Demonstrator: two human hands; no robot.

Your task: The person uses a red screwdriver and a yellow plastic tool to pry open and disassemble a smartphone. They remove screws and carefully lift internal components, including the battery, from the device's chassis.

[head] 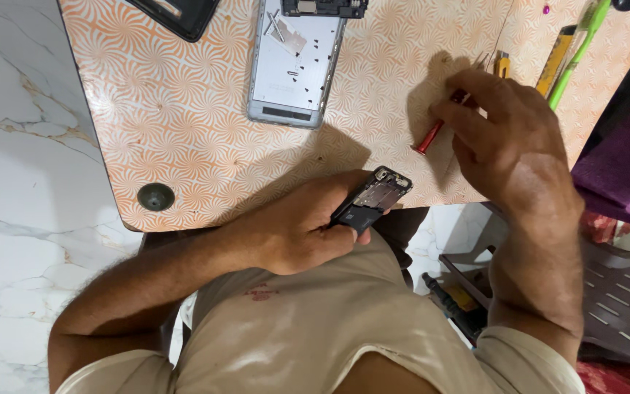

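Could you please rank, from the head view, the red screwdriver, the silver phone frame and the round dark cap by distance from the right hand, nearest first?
1. Red screwdriver: held in the right hand.
2. Silver phone frame: table's far middle.
3. Round dark cap: near-left table corner.

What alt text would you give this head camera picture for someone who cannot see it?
Seen from above, a seated person's left hand holds an opened phone at the edge of an orange patterned table, while the right hand grips a red screwdriver. A silver phone frame with tiny screws lies farther up the table.
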